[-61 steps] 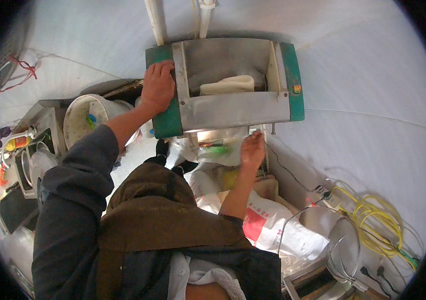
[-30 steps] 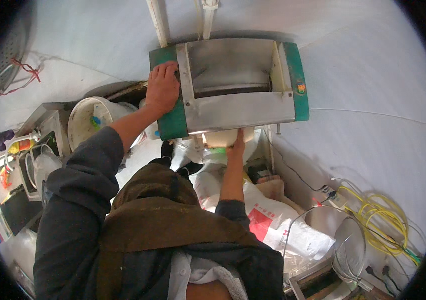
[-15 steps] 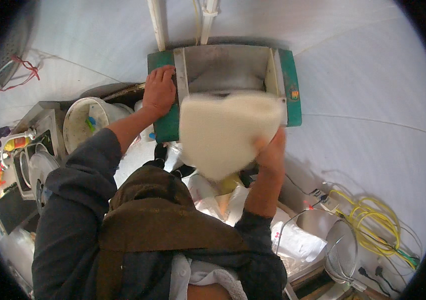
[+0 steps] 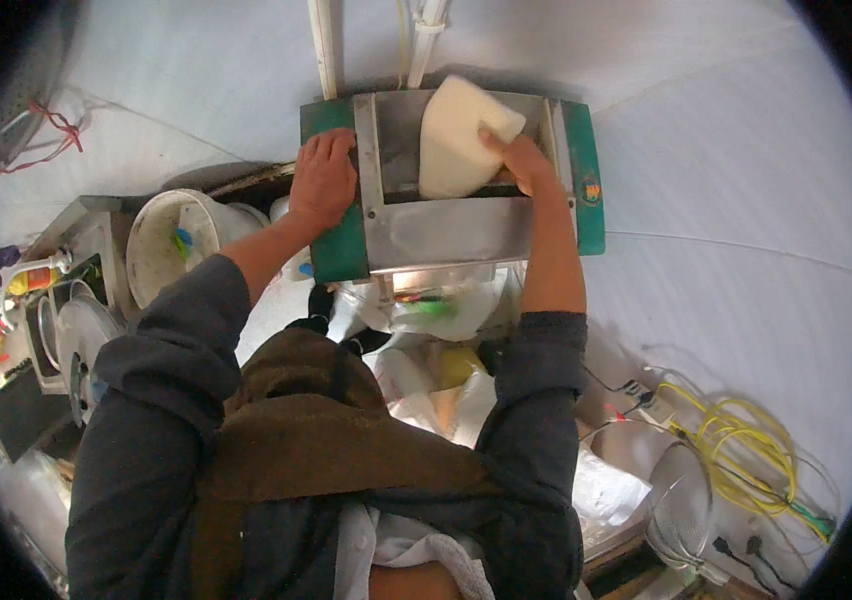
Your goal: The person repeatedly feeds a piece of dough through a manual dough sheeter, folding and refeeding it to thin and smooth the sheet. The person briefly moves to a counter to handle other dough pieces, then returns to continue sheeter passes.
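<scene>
My right hand (image 4: pixel 523 165) grips the right edge of a pale cream sheet of dough (image 4: pixel 454 145), thumb on the near face. The sheet stands folded and tilted in the top opening of a dough roller machine (image 4: pixel 446 232) with a steel body. What lies beneath the dough inside the opening is hidden. My left hand (image 4: pixel 325 180) lies on the machine's green left side panel (image 4: pixel 338 250), fingers stretched over its top and holding nothing.
A white bucket (image 4: pixel 174 245) stands left of the machine, near a sink (image 4: pixel 96 270). At lower right are a wire strainer (image 4: pixel 681 500), a coil of yellow cable (image 4: pixel 746 440) and a silvery bag (image 4: pixel 608 488). More bags lie below the machine.
My right hand has moved up and away from me with the dough, from in front of the machine into its top opening. The steel front now shows. My left hand stays on the panel.
</scene>
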A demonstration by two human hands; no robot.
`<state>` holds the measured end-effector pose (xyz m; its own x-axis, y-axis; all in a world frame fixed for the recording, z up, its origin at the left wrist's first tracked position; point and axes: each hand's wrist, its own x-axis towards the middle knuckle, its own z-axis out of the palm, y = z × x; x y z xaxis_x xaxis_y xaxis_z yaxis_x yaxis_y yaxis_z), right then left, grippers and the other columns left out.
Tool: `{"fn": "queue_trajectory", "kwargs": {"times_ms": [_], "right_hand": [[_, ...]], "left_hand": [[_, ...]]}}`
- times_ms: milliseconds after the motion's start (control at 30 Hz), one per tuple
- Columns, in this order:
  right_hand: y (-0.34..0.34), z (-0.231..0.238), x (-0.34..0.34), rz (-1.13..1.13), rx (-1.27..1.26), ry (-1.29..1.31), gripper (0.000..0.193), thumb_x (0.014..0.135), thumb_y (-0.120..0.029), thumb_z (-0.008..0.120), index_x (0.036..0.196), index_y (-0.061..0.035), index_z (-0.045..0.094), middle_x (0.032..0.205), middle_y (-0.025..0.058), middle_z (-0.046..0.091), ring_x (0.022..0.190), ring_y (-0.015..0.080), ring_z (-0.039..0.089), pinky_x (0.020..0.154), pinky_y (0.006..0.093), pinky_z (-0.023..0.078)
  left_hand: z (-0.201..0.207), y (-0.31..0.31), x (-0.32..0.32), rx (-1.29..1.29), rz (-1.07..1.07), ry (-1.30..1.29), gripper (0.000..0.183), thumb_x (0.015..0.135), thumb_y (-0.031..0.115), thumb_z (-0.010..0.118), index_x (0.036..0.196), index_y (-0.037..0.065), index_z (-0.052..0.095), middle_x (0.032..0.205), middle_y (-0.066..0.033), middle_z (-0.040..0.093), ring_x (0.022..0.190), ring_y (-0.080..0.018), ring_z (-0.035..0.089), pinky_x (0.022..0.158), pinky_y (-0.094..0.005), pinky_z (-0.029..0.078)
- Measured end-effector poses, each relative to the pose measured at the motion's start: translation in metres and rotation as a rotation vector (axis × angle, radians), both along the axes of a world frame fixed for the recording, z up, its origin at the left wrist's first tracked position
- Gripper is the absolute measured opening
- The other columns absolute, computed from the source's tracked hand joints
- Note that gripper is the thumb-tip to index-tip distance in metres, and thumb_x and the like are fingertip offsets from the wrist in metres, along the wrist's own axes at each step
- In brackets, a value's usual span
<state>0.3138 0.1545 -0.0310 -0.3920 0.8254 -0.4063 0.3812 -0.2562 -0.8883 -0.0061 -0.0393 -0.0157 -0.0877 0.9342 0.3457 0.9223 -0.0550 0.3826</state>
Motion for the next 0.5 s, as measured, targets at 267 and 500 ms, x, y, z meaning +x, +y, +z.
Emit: {"fn": "queue_trajectory", "kwargs": {"times_ms": [267,500], "right_hand": [[-0.065,0.045,-0.007,-0.134,0.767,-0.731,0.064,0.096,-0.050,0.080,0.124,0.0057,0.067,0.110,0.0164,0.074,0.103,0.0310,0.071,0.090,0.0470,0.057],[-0.201,0.022,0.038,-0.555,-0.032,0.854,0.031,0.107,-0.030,0.068,0.118,-0.0012,0.070,0.107,0.0145,0.074,0.091,0.0252,0.071,0.080,0.0384,0.060]], "left_hand": [[0.001,0.000,0.000,-0.021,-0.005,0.028,0.035,0.093,0.007,0.062,0.128,0.006,0.059,0.136,-0.0126,0.061,0.125,-0.0374,0.056,0.109,-0.0505,0.045],[-0.001,0.000,-0.001,-0.012,-0.007,0.028,0.032,0.093,0.006,0.062,0.125,0.006,0.059,0.135,-0.0116,0.062,0.124,-0.0362,0.056,0.108,-0.0493,0.045]]}}
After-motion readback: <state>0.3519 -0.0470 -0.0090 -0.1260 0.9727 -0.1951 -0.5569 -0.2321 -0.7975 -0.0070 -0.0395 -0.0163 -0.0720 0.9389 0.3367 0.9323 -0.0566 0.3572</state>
